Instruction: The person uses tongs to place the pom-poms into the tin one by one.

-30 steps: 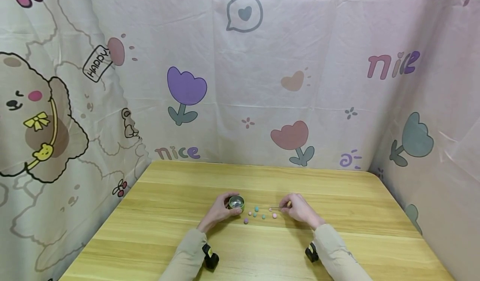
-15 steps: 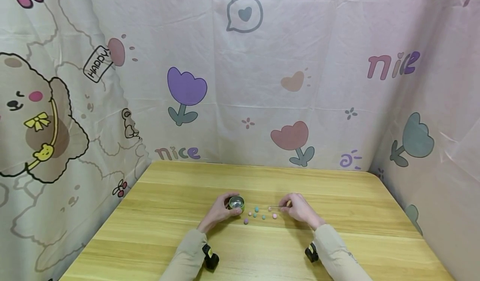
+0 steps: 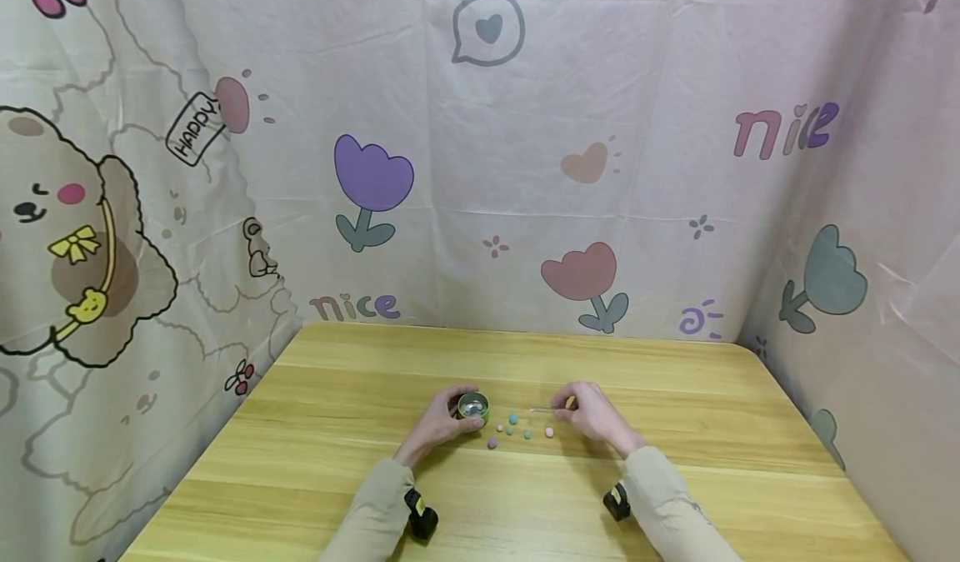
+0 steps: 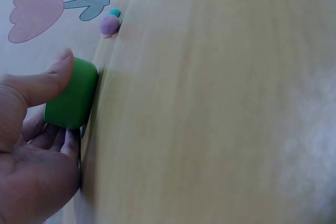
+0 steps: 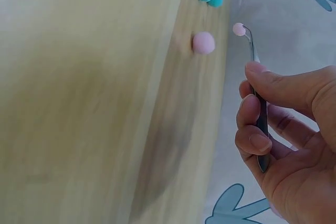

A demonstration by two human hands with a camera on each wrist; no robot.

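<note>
My left hand (image 3: 438,420) grips a small round green tin (image 4: 73,95) that stands on the table, its metal inside showing in the head view. Thumb and fingers of my right hand (image 3: 594,416) pinch bent-tip tweezers (image 5: 257,98). A small pale pink pompom (image 5: 239,29) sits between the tweezer tips, raised off the table. Loose pompoms lie between the hands: a purple one (image 3: 492,443), a larger pink one (image 5: 203,42), a small pink one (image 3: 500,428) and several teal ones, such as this teal pompom (image 3: 513,418).
The wooden table (image 3: 360,362) carries all of this. A printed cloth (image 3: 480,128) hangs behind it and along both sides. Black wrist cameras are strapped at the left sleeve (image 3: 367,504) and the right sleeve (image 3: 671,499).
My right hand has lifted the pale pink pompom off the table with the tweezers and shifted slightly left. The left hand and tin have stayed in place.
</note>
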